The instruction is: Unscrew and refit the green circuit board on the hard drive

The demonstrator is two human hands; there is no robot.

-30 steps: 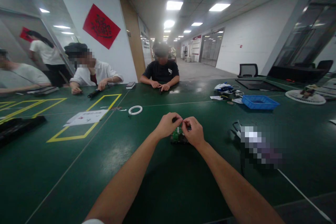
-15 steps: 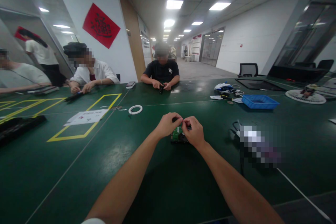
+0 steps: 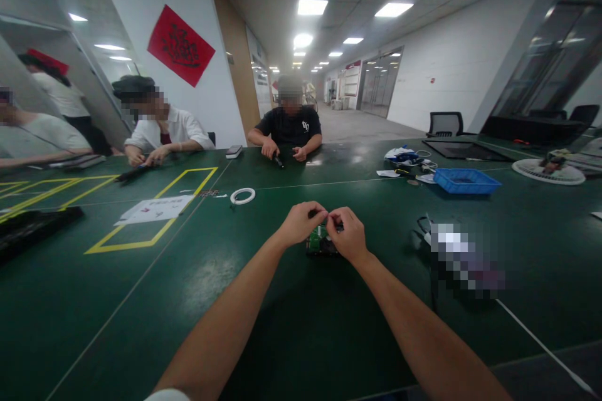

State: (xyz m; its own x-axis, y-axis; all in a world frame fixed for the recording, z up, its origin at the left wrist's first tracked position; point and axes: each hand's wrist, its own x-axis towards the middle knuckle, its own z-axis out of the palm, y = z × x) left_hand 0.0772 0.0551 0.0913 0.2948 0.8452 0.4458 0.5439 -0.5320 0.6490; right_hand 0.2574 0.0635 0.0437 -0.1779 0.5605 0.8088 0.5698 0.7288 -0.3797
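Note:
My left hand (image 3: 302, 223) and my right hand (image 3: 347, 233) meet fingertip to fingertip in the middle of the view. Both are closed in a pinch; whatever lies between the fingertips is too small to make out. Just beneath them, on the green table (image 3: 263, 338), sits a black device with a green circuit board (image 3: 318, 242) exposed on top. My hands cover part of the board's far and right sides.
A blue plastic tray (image 3: 465, 183) stands to the right, beside a bundle of cables (image 3: 405, 156). Nearer lies a pixelated object (image 3: 463, 257). To the left are a white ring (image 3: 242, 196) and a paper sheet (image 3: 155, 209). Co-workers sit across the table.
My hands hold nearly the same pose over the circuit board. The co-worker opposite has parted their hands, one with a dark tool moving left. At far left, a standing person has shifted left.

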